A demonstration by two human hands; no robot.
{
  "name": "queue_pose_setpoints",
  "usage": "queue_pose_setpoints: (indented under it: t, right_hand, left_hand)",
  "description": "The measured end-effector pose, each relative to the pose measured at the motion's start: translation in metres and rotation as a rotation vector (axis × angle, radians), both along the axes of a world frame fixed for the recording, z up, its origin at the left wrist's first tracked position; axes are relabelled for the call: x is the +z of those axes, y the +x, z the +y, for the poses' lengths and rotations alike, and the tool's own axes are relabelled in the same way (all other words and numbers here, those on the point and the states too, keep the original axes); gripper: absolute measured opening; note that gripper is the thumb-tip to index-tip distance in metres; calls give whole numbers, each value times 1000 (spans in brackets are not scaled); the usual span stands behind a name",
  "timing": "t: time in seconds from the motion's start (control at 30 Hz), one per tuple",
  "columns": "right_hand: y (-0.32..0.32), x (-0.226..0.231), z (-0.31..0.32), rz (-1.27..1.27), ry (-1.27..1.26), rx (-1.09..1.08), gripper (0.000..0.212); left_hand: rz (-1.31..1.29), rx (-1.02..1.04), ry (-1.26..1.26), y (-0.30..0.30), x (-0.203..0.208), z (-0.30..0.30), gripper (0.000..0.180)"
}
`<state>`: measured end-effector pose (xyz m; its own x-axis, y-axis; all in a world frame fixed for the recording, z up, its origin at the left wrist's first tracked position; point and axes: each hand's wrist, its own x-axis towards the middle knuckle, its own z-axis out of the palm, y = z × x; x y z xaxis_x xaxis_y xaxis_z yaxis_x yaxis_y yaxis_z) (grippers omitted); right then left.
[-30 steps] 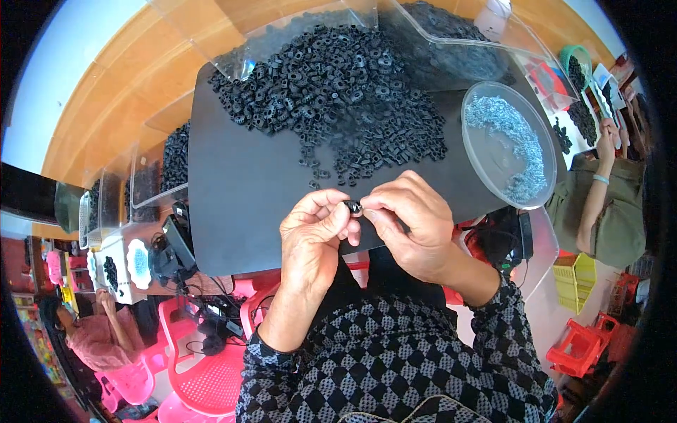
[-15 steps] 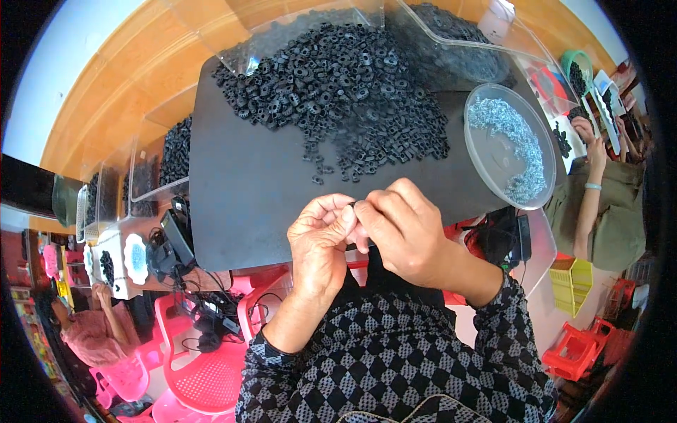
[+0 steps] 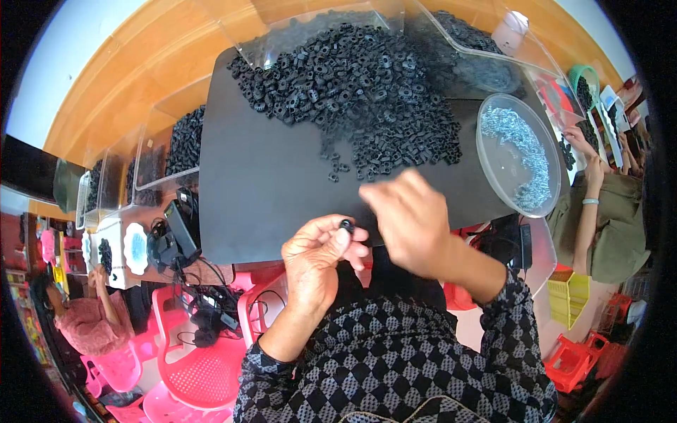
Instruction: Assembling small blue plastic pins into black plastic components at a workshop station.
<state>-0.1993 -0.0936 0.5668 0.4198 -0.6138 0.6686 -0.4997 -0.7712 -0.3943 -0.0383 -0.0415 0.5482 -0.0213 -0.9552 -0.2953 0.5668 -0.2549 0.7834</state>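
Observation:
Between the thumb and fingertips of my left hand is a small black plastic piece, round with what looks like a hole. My right hand hovers over the table edge, just right of that piece and apart from it. Motion smears its fingers, so whether they hold anything is hidden. Beyond both hands, a large heap of small black plastic parts covers the far part of the dark table mat. A round clear tray at the right holds many tiny shiny, pale blue pieces.
Clear plastic bins of black parts line the left side, near black cables and adapters. A pink chair stands at lower left. Two co-workers sit at the sides, one in pink, one in olive.
My right hand has come away from the left, moving right and slightly up. The black piece stays in my left hand, now more visible. The view has shifted slightly.

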Motion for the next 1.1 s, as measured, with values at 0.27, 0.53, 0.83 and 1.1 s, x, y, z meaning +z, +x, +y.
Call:
queue_pose_setpoints:
  t: [0.27, 0.53, 0.83, 1.1]
  right_hand:
    - [41, -16, -43, 533, -21, -39, 23]
    - [45, -15, -46, 528, 81, -13, 17]
    - [27, -12, -1, -289, 488, 71, 15]
    - [8, 1, 0, -137, 212, -29, 17]
  left_hand:
    - [-86, 109, -81, 15, 1, 0, 16]
    - [-72, 130, -104, 19, -3, -2, 17]
    - [-113, 247, -171, 0, -4, -16, 14]
    - [-154, 213, -255, -9, 5, -13, 20]
